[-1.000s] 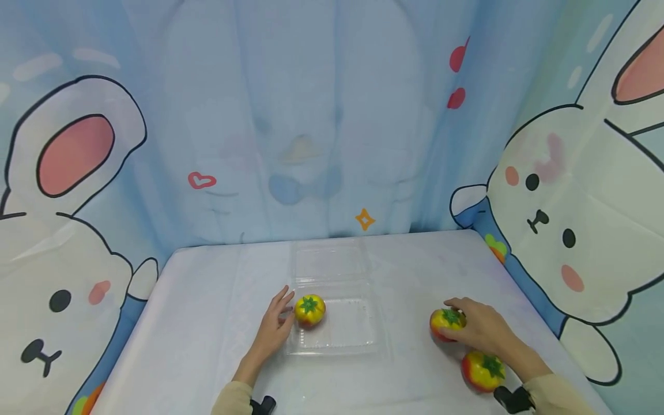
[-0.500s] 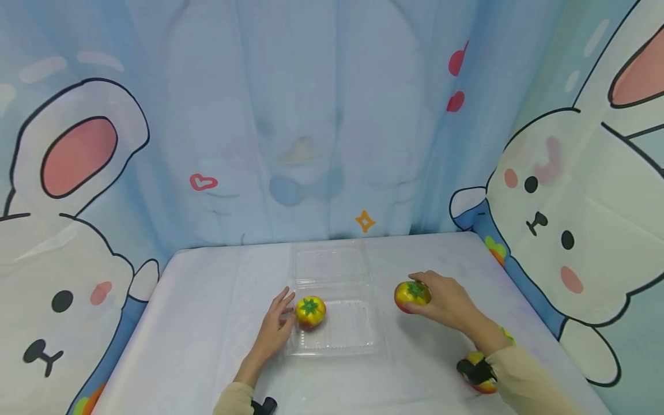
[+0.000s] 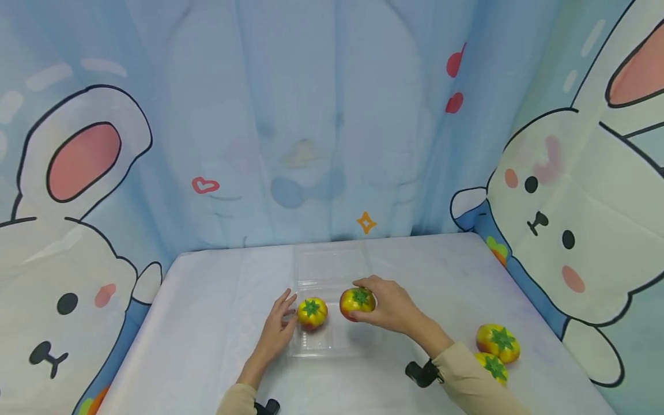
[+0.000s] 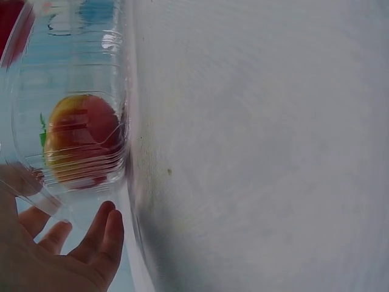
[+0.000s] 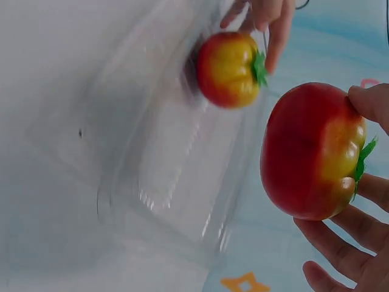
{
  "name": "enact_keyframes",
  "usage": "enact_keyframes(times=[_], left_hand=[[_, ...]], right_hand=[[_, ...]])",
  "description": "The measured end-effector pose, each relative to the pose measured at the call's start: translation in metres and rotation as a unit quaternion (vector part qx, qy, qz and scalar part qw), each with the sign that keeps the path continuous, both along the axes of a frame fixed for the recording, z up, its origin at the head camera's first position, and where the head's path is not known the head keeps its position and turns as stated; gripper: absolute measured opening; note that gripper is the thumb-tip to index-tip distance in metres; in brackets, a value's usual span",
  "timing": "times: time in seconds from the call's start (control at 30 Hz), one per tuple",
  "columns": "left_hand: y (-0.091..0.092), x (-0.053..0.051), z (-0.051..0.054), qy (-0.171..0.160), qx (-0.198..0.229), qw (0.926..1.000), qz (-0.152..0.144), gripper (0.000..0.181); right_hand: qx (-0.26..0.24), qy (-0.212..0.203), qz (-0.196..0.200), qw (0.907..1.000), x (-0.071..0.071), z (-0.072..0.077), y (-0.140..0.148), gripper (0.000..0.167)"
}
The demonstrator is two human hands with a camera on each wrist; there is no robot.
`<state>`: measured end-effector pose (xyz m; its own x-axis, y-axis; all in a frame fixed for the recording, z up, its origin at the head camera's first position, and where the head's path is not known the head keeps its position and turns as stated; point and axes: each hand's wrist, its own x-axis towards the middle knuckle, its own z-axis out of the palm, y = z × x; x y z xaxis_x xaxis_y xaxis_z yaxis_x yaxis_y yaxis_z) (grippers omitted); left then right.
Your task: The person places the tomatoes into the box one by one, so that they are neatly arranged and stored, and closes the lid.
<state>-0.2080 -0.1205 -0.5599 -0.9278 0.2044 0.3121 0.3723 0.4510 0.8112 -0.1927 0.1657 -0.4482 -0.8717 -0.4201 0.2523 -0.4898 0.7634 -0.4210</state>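
Observation:
My right hand (image 3: 392, 306) holds a red-and-yellow tomato (image 3: 357, 304) with a green leafy top between thumb and fingers, above the right part of a clear plastic container (image 3: 337, 349). In the right wrist view, that held tomato (image 5: 310, 152) is raised off the container floor. A second tomato (image 3: 312, 313) sits inside at the container's left end. My left hand (image 3: 274, 335) is by that end, its fingers loosely extended. The left wrist view shows this hand (image 4: 67, 249) at the container wall, with the second tomato (image 4: 85, 140) seen through the plastic; firm contact is unclear.
Two more tomatoes lie on the table at the right: one tomato (image 3: 498, 342) in full view, the other tomato (image 3: 491, 366) partly behind my right sleeve (image 3: 467, 374). The container's clear lid (image 3: 332, 262) lies opened toward the blue curtain (image 3: 290, 115) behind the table.
My right hand has carried its tomato from the table's right side leftward over the container. The left hand and the tomato inside have stayed nearly in place.

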Motion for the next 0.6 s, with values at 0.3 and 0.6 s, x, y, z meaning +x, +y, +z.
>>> enact_keyframes(times=[0.3,0.6], left_hand=[[-0.002,0.002,-0.006,0.009,0.0,1.0,0.002,0.047],[0.002,0.002,-0.003,0.002,0.002,0.9999,0.012,0.047]], right_hand=[[0.007,-0.004,0.014,0.9999,0.008,-0.021,-0.043,0.057],[0.015,0.014,0.002,0.9998,0.017,-0.037,-0.066,0.053]])
